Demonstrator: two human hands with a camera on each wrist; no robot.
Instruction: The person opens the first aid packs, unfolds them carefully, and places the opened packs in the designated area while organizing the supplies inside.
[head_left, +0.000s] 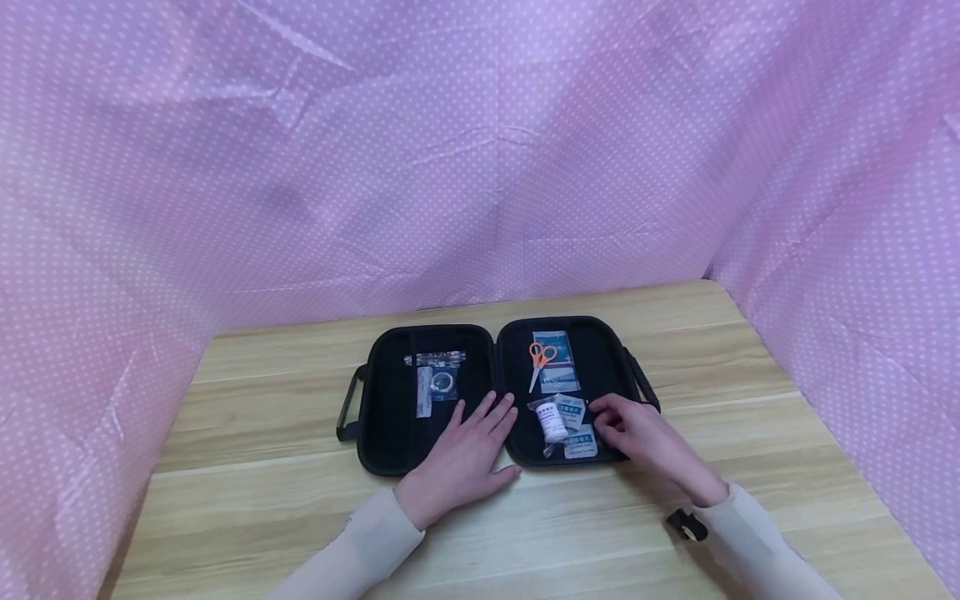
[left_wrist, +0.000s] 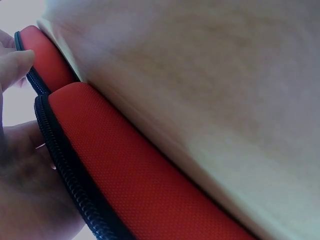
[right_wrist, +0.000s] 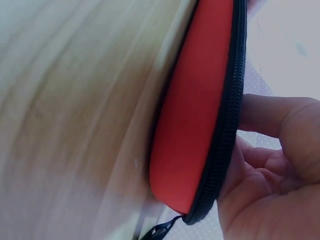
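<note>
A black-lined zip case [head_left: 390,433] lies unfolded on the table, its outside red [left_wrist: 115,155] in both wrist views. My left hand [head_left: 468,446] rests with fairly straight fingers over the case's middle seam, holding nothing. Over the right half's outer rim reaches my right hand [head_left: 637,429], fingers bent, its tips beside the small alcohol pad packets [head_left: 581,443] and apart from each other. A wrapped white bottle-like roll [head_left: 552,422] lies against those packets. Above it, orange-handled scissors [head_left: 537,367] lie partly over blue-and-white packets [head_left: 558,371]. The right fingertips are hidden behind the red side [right_wrist: 192,115] in the right wrist view.
In the left half are a bagged white ring-shaped roll [head_left: 442,383], a white strip packet [head_left: 424,392] and a clear shiny wrapper [head_left: 442,359]. Carry handles [head_left: 348,408] stick out at both outer sides. Pink dotted cloth [head_left: 450,167] hangs around the wooden table [head_left: 262,467].
</note>
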